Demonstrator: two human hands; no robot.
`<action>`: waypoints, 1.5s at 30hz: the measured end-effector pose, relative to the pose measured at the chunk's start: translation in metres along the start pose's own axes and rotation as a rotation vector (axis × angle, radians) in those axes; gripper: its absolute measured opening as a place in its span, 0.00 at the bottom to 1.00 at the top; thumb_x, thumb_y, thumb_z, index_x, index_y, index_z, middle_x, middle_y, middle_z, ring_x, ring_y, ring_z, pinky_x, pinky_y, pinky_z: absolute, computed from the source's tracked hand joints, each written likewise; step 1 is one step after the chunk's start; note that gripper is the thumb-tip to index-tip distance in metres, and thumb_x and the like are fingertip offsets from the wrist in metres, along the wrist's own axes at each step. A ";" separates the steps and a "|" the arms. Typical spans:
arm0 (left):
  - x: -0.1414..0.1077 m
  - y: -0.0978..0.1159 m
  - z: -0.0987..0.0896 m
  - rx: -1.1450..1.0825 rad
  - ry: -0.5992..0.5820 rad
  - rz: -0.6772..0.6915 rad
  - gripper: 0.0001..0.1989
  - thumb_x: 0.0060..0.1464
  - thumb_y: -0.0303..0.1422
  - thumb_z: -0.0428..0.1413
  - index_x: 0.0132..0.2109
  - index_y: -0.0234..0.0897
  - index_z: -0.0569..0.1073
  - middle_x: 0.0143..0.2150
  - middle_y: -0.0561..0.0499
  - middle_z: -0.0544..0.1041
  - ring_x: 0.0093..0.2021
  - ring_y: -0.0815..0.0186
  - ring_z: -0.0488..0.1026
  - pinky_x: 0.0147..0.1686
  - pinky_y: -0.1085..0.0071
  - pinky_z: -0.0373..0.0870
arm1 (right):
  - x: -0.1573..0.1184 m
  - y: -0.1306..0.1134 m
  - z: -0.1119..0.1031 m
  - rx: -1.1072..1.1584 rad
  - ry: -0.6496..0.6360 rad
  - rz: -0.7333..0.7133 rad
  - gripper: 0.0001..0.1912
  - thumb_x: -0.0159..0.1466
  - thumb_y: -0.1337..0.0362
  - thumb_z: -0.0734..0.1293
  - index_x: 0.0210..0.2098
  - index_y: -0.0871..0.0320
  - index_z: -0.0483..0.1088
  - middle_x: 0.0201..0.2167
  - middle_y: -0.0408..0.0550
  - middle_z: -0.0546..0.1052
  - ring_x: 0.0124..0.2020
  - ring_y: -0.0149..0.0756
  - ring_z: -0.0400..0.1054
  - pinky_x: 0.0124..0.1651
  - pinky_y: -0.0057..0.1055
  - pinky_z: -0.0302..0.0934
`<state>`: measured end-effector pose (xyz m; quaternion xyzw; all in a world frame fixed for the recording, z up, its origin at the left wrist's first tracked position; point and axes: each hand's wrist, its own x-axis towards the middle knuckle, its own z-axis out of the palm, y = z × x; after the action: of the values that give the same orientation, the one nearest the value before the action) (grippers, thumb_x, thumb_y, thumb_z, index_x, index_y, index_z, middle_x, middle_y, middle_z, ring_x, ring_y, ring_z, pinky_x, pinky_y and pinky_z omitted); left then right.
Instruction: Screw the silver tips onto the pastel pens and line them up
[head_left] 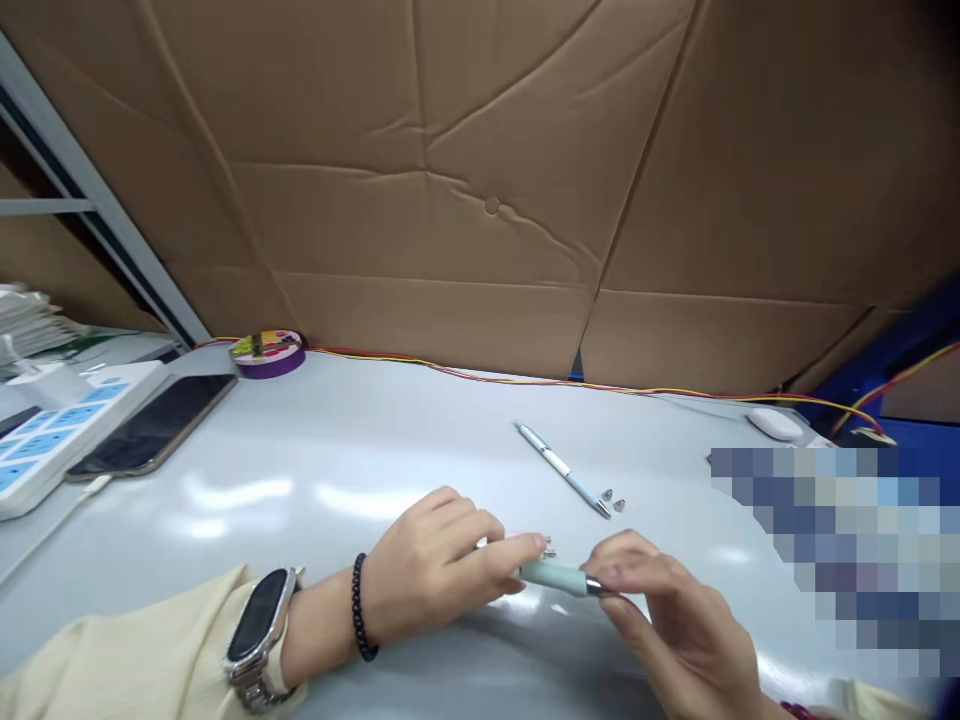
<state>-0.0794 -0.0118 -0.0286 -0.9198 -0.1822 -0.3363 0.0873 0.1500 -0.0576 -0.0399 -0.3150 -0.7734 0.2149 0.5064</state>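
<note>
A pale green pen barrel (556,577) is held level between my two hands, above the table. My left hand (450,560) is closed round its left end, which the fingers hide. The thumb and fingers of my right hand (667,610) pinch the metal tip at its right end. Just behind the barrel, small metal pieces (550,546) show near my left fingertips. Farther back lies a light blue and white pen (559,465), slanting with its metal tip toward the right front. Two small metal cone pieces (619,505) rest beside that tip.
At the left are a phone (154,425) and a white power strip (67,425). A purple tape roll (268,355) sits by the cardboard wall (420,230). Thin wires (480,377) run along the back edge. A white mouse (775,424) and a pixelated area are at the right.
</note>
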 end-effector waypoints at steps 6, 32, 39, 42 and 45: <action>-0.007 0.007 0.008 0.007 -0.215 -0.058 0.13 0.64 0.27 0.44 0.53 0.40 0.64 0.29 0.55 0.75 0.21 0.68 0.69 0.19 0.74 0.62 | 0.006 -0.001 0.000 -0.187 -0.126 0.209 0.05 0.66 0.65 0.59 0.34 0.53 0.65 0.24 0.40 0.72 0.22 0.30 0.67 0.25 0.24 0.64; -0.007 0.016 0.006 0.036 -0.366 -0.156 0.15 0.64 0.27 0.38 0.53 0.35 0.65 0.30 0.50 0.77 0.22 0.64 0.74 0.19 0.72 0.69 | 0.009 0.007 -0.008 -0.100 -0.256 0.293 0.05 0.66 0.63 0.61 0.40 0.54 0.68 0.27 0.42 0.74 0.27 0.31 0.68 0.30 0.26 0.65; -0.007 0.019 0.004 -0.139 -0.389 -0.222 0.15 0.66 0.29 0.37 0.54 0.34 0.63 0.43 0.46 0.78 0.33 0.62 0.78 0.27 0.69 0.74 | 0.009 0.008 -0.010 -0.101 -0.176 0.146 0.08 0.62 0.73 0.63 0.34 0.54 0.67 0.31 0.44 0.75 0.32 0.33 0.70 0.37 0.31 0.66; -0.006 0.017 0.005 -0.161 -0.381 -0.228 0.15 0.67 0.30 0.36 0.54 0.35 0.62 0.44 0.47 0.78 0.34 0.63 0.78 0.29 0.68 0.75 | 0.010 0.011 -0.012 -0.095 -0.164 0.108 0.10 0.60 0.76 0.63 0.32 0.54 0.66 0.31 0.43 0.76 0.35 0.34 0.71 0.40 0.32 0.65; -0.005 0.017 0.005 -0.184 -0.361 -0.222 0.15 0.66 0.28 0.37 0.55 0.36 0.62 0.47 0.46 0.77 0.40 0.62 0.77 0.34 0.67 0.75 | 0.010 0.011 -0.012 -0.075 -0.148 0.103 0.08 0.60 0.74 0.64 0.34 0.54 0.67 0.31 0.43 0.75 0.33 0.32 0.70 0.36 0.29 0.65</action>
<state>-0.0734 -0.0271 -0.0357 -0.9435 -0.2633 -0.1890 -0.0683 0.1615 -0.0429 -0.0361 -0.3564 -0.7990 0.2341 0.4240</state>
